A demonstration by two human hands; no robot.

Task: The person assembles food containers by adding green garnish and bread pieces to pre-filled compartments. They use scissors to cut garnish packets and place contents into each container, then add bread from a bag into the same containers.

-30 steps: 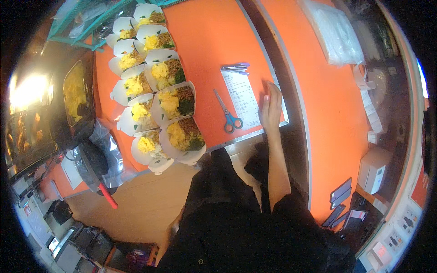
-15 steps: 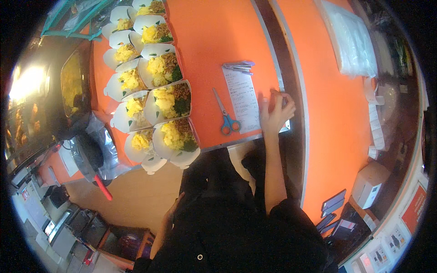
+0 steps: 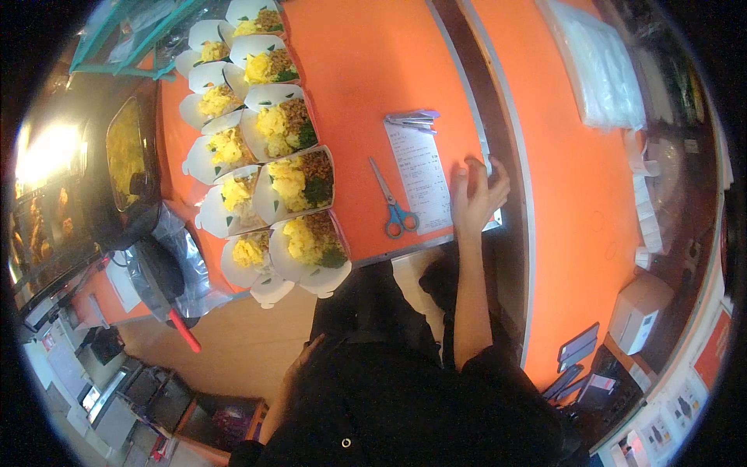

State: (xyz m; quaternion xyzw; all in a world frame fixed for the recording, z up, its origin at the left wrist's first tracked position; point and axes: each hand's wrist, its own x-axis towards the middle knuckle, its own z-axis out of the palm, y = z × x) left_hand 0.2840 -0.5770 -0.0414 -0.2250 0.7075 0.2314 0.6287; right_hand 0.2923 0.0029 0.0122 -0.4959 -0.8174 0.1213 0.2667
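Observation:
My right hand (image 3: 480, 196) is over the right edge of the orange table, fingers loosely bent and apart, with nothing visible in it. Just left of it lies a long printed receipt (image 3: 420, 175), a purple and silver stapler (image 3: 412, 120) across its far end. Scissors (image 3: 395, 204) with blue-grey handles rest beside the receipt, blades pointing away. My left hand (image 3: 305, 356) is down at my side against my black clothing, its fingers mostly hidden. Two rows of open white takeaway boxes (image 3: 299, 187) hold yellow scrambled egg, brown minced meat and dark greens.
A black pan (image 3: 156, 265) with a red handle sits on clear plastic at the left. Beyond a dark gap, a second orange counter (image 3: 572, 233) carries a stack of clear plastic bags (image 3: 595, 70) and a white box (image 3: 636, 315). A teal rack (image 3: 128, 58) stands far left.
The whole view has shifted slightly, so the table and boxes appear lower and further right. My right hand stays by the table edge, its fingers slightly changed in pose. My left hand remains at my side.

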